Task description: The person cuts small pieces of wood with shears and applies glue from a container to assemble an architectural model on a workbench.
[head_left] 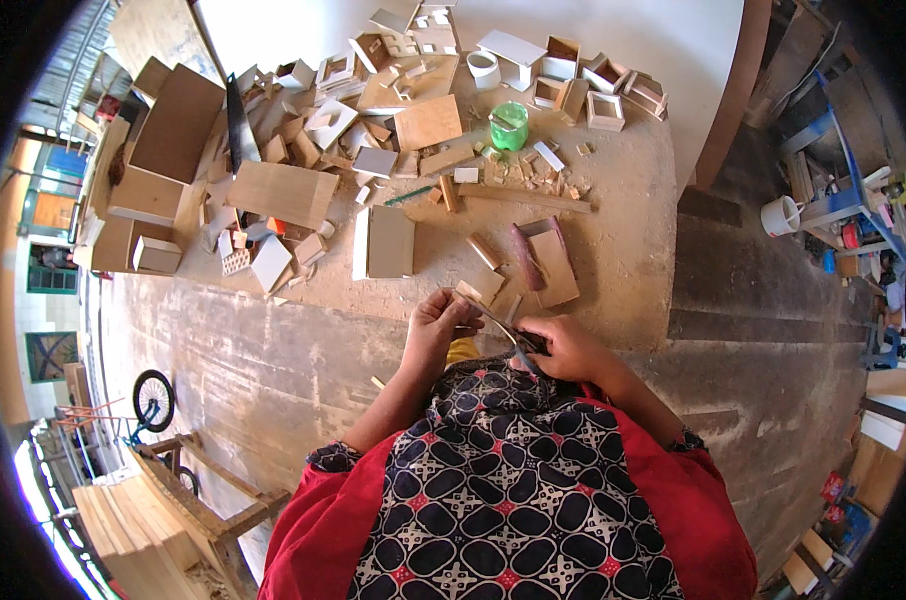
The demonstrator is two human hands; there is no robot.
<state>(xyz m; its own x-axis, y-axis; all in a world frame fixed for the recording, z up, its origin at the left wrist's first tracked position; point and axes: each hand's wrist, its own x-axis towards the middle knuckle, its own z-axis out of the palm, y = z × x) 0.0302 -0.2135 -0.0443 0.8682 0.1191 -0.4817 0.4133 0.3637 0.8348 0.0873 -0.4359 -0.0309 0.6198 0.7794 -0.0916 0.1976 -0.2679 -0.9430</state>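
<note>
My left hand point(440, 322) is closed in a pinch on one end of a thin, slightly curved strip point(490, 317) just past the table's front edge. My right hand point(563, 347) is closed at the strip's other end, around something dark and grey that I cannot make out. Beyond my hands on the table lie a small rounded wooden piece point(484, 252) and a shallow open box point(555, 262) with a dark reddish roll along its left side. A white-sided rectangular box point(385, 243) stands to the left of them.
Wood scraps and small boxes crowd the dusty table point(628, 240), piled highest at the far left. A green tub point(509, 126) and a white cup point(483, 69) stand farther back. Stacked boards point(143, 530) and a wooden frame are at lower left; a shelf point(833, 170) with a white bucket point(780, 216) is at right.
</note>
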